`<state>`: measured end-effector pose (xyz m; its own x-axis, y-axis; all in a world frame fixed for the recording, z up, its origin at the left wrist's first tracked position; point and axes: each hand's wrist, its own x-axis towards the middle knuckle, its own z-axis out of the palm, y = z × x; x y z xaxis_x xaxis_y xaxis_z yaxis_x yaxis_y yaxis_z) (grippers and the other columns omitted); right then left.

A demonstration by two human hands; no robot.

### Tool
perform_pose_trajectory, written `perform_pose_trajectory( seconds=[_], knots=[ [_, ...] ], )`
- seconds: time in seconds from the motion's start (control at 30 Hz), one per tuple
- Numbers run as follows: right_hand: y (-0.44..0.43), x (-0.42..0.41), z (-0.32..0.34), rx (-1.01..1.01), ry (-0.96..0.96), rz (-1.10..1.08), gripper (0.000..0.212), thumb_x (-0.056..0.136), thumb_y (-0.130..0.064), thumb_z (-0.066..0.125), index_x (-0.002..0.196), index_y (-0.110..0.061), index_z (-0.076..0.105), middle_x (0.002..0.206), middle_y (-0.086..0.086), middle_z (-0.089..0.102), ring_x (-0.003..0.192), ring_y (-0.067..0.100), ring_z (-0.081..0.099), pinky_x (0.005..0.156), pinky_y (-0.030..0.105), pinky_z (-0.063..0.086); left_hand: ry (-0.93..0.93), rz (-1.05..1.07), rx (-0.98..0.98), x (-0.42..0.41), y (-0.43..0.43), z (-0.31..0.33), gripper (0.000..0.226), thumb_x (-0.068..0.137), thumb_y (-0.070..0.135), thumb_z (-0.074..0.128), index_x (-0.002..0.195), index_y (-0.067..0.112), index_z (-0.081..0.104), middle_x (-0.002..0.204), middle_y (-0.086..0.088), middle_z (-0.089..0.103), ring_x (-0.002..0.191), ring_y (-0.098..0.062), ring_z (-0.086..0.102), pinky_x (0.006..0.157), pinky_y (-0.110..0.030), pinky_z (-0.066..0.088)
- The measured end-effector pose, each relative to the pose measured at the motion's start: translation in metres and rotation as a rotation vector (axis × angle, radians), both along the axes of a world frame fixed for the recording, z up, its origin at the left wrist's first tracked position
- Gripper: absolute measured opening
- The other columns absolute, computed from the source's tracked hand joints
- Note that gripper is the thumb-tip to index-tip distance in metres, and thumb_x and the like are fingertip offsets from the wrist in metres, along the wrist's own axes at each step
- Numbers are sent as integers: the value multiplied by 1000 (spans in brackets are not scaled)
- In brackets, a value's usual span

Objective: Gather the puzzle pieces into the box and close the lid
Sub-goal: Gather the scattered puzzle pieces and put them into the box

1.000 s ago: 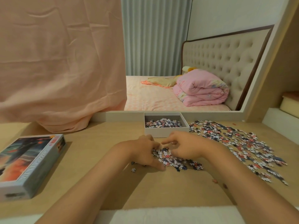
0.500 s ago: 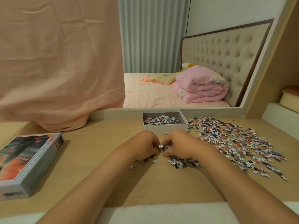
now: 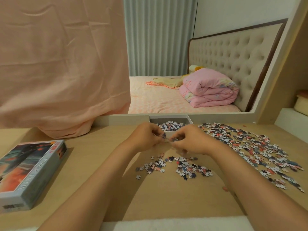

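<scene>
Left hand: left hand point(image 3: 146, 135) is raised off the table point(image 3: 93, 147), fingers curled, gripping held pieces point(image 3: 164, 135).
Right hand: right hand point(image 3: 190, 141) is raised just beside the left, fingers curled, gripping more of the same handful; the fingertips of both hands nearly meet.
Box: open box point(image 3: 168, 117) sits at the far table edge, directly behind the hands, partly filled with pieces.
Lid: printed lid point(image 3: 31, 172) lies flat at the left of the table, well apart from the box.
Near cluster: small cluster point(image 3: 183, 167) lies on the table below the hands.
Main spread: large spread point(image 3: 250, 147) covers the right side of the table, starting just beside the box.
</scene>
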<state>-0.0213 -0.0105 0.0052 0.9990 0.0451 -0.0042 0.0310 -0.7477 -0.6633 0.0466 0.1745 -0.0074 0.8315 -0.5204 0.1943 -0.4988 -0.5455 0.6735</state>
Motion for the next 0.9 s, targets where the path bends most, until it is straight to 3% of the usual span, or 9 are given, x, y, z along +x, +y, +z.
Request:
perform_pose_trajectory(
  seconds=[0.1, 0.17, 0.27, 0.37, 0.5, 0.67, 0.8, 0.9],
  knots=[
    [-5, 19, 13, 99, -67, -53, 14, 91, -17, 70, 104, -21, 73, 75, 3, 71, 56, 14, 67, 63, 36, 59, -2, 61, -117, 17, -8, 13, 8, 82, 11, 77, 79, 14, 70, 71, 0, 68, 57, -11, 60, 65, -31, 55],
    [-8, 35, 17, 62, -190, -104, 12, 88, -23, 73, 100, -23, 76, 71, -8, 65, 57, 10, 64, 59, 29, 53, -45, 109, -167, 29, -13, 17, 5, 82, 11, 76, 84, 9, 72, 71, -2, 68, 56, -10, 59, 60, -29, 54],
    [-10, 55, 11, -45, -315, -170, 11, 86, -27, 74, 96, -24, 77, 73, -14, 62, 69, 4, 57, 61, 21, 41, -102, 139, -168, 42, -22, 15, 3, 84, 14, 75, 83, 13, 72, 70, 6, 65, 55, -5, 55, 51, -13, 41],
    [-10, 65, -1, -117, -322, -149, 19, 91, -29, 69, 108, -24, 74, 86, -11, 66, 83, 12, 60, 69, 25, 44, -205, 111, -95, 49, -29, 8, 9, 89, 16, 70, 96, 16, 76, 84, 5, 70, 69, -6, 60, 61, -16, 43],
    [-11, 73, -18, -226, -254, -107, 37, 93, -39, 64, 128, -26, 65, 124, 1, 66, 105, 20, 61, 90, 35, 48, -312, 25, 68, 54, -28, -1, 24, 95, 18, 60, 116, 17, 72, 104, -7, 67, 91, -20, 61, 80, -31, 48],
    [-14, 72, -18, -285, -334, -135, 20, 95, -35, 61, 106, -26, 76, 102, -6, 66, 90, 17, 61, 78, 33, 49, -361, 19, 196, 58, -25, -10, 22, 96, 29, 58, 111, 28, 74, 104, 1, 65, 92, -19, 60, 82, -36, 49],
    [-10, 67, -20, -329, -224, -30, 32, 100, -36, 50, 86, -19, 73, 79, 0, 69, 73, 18, 60, 70, 36, 51, -395, 21, 348, 59, -26, -19, 31, 102, 35, 44, 124, 32, 66, 120, 4, 61, 111, -21, 51, 92, -41, 41],
    [-10, 63, -15, -346, -269, -50, 32, 101, -35, 46, 90, -19, 72, 83, 1, 64, 77, 19, 58, 71, 36, 48, -342, 47, 350, 58, -24, -19, 38, 104, 38, 37, 136, 28, 56, 128, 2, 53, 120, -22, 41, 99, -40, 34]
  ],
)
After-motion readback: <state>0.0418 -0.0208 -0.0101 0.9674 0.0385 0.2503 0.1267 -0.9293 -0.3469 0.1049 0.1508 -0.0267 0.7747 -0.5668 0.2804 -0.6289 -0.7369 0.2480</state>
